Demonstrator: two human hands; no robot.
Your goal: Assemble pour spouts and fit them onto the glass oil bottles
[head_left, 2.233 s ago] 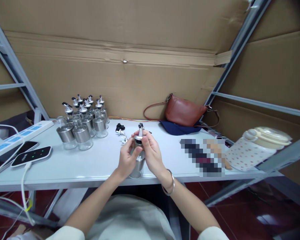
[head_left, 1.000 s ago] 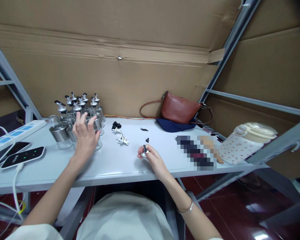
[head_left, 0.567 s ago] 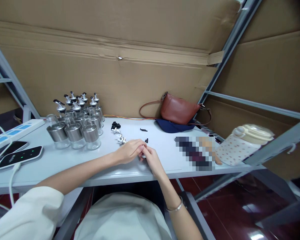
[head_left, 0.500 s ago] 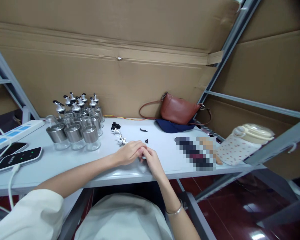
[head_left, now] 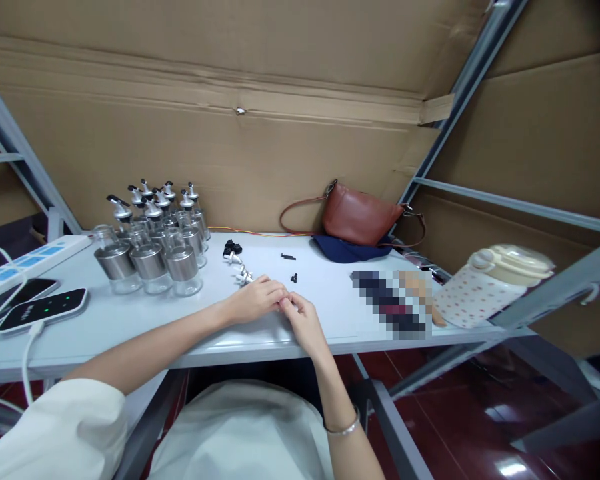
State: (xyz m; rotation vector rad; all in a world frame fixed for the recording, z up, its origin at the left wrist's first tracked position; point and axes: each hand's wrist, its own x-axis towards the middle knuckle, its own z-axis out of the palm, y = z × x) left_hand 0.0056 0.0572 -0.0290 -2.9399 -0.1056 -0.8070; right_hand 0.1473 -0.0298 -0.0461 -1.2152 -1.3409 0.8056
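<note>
My left hand [head_left: 258,299] and my right hand [head_left: 306,324] meet over the front part of the table, their fingertips together. Both are closed around something small, which the fingers hide. Just beyond my left hand lie several silver-and-white pourer tops [head_left: 242,273]. A cluster of black caps [head_left: 233,249] sits behind those. Small black pieces [head_left: 294,278] rest beyond the fingertips, and thin black parts [head_left: 289,257] lie farther back. On the left stand several glass bottles with steel bands [head_left: 183,262]; those at the back carry pourer tops [head_left: 153,208], while the front ones have bare necks.
A power strip [head_left: 35,263] and a black-and-white device [head_left: 45,310] with a cable occupy the left end. At the back right, a brown handbag [head_left: 360,215] lies on a dark blue cap [head_left: 347,252]. A dotted white jug [head_left: 475,293] stands at the right, near a metal frame post.
The fingers have shifted slightly around each other. A pale bit visible earlier by my right fingers is now covered. The bottles and loose parts stay where they were.
</note>
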